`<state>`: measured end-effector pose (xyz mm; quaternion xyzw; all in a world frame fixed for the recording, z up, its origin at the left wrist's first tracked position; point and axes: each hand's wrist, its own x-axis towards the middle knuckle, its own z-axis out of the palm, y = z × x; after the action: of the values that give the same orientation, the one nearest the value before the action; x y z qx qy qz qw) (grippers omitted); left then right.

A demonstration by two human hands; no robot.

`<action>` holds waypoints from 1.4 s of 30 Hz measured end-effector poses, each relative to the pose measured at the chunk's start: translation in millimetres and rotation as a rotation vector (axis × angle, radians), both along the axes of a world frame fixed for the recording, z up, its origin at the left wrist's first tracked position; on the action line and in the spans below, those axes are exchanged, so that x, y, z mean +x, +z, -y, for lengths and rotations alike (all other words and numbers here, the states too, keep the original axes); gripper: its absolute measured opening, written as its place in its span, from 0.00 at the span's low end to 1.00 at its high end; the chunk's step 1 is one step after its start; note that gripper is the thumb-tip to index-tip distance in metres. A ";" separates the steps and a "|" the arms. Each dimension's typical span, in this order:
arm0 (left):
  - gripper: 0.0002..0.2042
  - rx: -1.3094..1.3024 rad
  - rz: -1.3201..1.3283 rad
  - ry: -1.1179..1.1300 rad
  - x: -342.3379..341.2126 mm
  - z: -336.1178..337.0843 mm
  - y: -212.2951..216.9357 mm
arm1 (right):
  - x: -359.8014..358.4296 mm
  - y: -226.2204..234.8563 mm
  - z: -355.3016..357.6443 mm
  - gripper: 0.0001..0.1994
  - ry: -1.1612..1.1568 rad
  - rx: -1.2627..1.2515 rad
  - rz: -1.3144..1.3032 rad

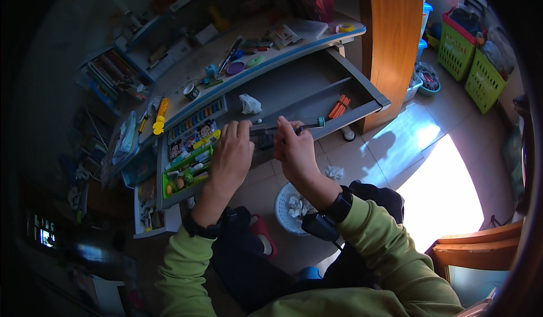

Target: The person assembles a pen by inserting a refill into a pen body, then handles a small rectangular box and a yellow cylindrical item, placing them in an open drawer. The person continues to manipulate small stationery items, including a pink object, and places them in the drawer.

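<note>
Above the open grey desk drawer [285, 99], both my hands are on a slim, clear tube with a teal end [320, 122]. My right hand [297, 150] is closed around its middle, thumb up along it. The fingers of my left hand [232, 150] are curled at its left end, which they partly hide. Whether anything is inside the tube is too dark to tell. Beneath the hands, the drawer holds a crumpled white tissue [250, 104], a bundle of orange sticks [339, 106] and a row of small coloured pieces [197, 119]. A green tray [165, 180] of stationery sits at its left.
Pens, tape and small items crowd the desktop [186, 110], with a yellow tube-shaped thing [161, 115] at its left. Below stands a wastebasket [281, 204] holding crumpled paper. A wooden panel [390, 51] rises at the right; green baskets [457, 48] stand beyond it. A lower drawer [161, 233] juts out.
</note>
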<state>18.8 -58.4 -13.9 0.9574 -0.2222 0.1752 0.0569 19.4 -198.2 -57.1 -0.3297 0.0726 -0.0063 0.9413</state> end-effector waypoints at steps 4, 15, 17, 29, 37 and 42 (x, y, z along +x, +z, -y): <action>0.15 -0.352 -0.226 -0.018 8.4 -3.7 3.0 | 0.0 -0.9 -5.0 0.13 -0.043 -0.020 0.020; 0.17 -0.023 0.136 -0.045 13.3 -0.8 -1.3 | 11.9 -1.4 3.7 0.12 0.046 0.021 -0.019; 0.17 -0.066 0.067 -0.072 17.2 -3.4 0.3 | 13.4 -0.3 3.0 0.12 0.038 0.036 -0.029; 0.13 -0.649 -0.439 -0.206 21.3 -6.1 25.6 | 22.5 3.2 24.3 0.11 0.097 0.131 0.037; 0.13 -0.881 -0.493 -0.309 25.2 -8.1 26.6 | 22.1 6.4 30.1 0.14 0.180 0.183 0.053; 0.12 -0.914 -0.600 -0.249 26.6 -14.0 31.0 | 24.9 5.7 30.7 0.14 0.214 0.128 0.065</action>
<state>45.4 -44.4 17.2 0.8099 -0.2090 -0.0344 0.5470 44.3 -229.0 -51.5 -0.2743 0.0070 0.0883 0.9576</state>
